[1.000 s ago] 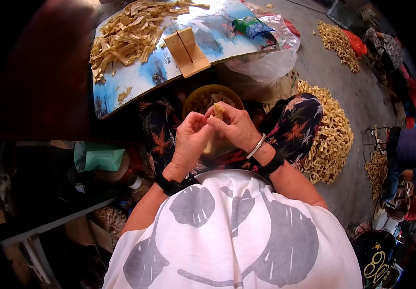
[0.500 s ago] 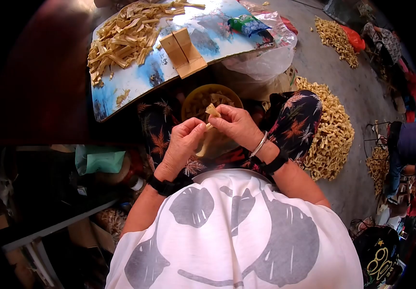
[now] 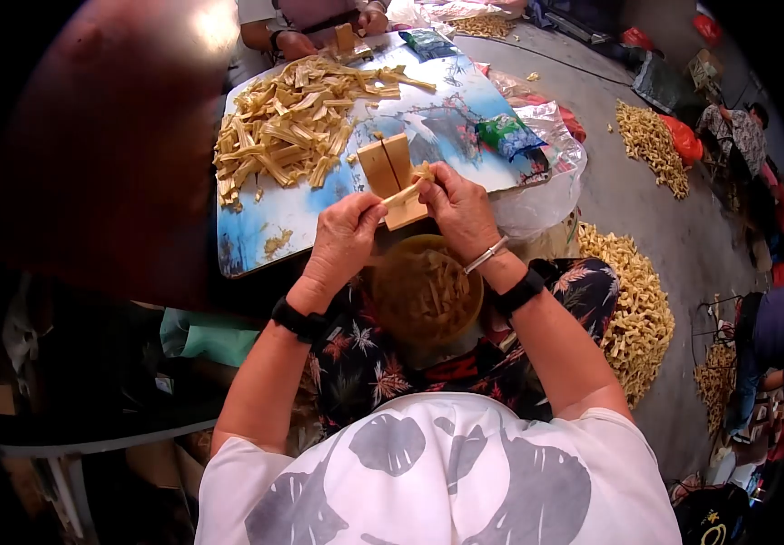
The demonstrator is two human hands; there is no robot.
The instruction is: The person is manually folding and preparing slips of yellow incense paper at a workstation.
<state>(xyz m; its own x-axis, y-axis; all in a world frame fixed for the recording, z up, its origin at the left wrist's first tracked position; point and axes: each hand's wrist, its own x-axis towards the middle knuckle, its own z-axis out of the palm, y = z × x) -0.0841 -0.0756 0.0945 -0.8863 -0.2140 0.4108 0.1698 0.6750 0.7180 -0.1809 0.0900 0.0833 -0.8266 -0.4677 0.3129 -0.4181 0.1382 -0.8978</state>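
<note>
A pale yellow strip, which looks like tofu skin (image 3: pixel 400 196), is stretched between my two hands. My left hand (image 3: pixel 345 238) pinches its left end between thumb and fingers. My right hand (image 3: pixel 460 216) grips the other end, where a bunched, knot-like lump (image 3: pixel 423 172) sticks up past the fingers. Right behind the strip stands a slotted wooden block (image 3: pixel 381 167) at the table's near edge, its lower part partly covered by the hands. Below my hands, a yellowish bowl (image 3: pixel 477 292) holding several pieces sits between my legs.
A heap of loose strips (image 3: pixel 287 118) covers the left of the painted table (image 3: pixel 256 238). Green packets (image 3: pixel 508 136) and a plastic bag (image 3: pixel 555 177) lie on the right. Knotted pieces (image 3: pixel 639 313) are piled on the floor. Across the table are another person's hands (image 3: pixel 296 44).
Both hands have moved forward and up from over the bowl to the wooden block, with the strip drawn out between them. The view has tilted up, bringing a person across the table into sight.
</note>
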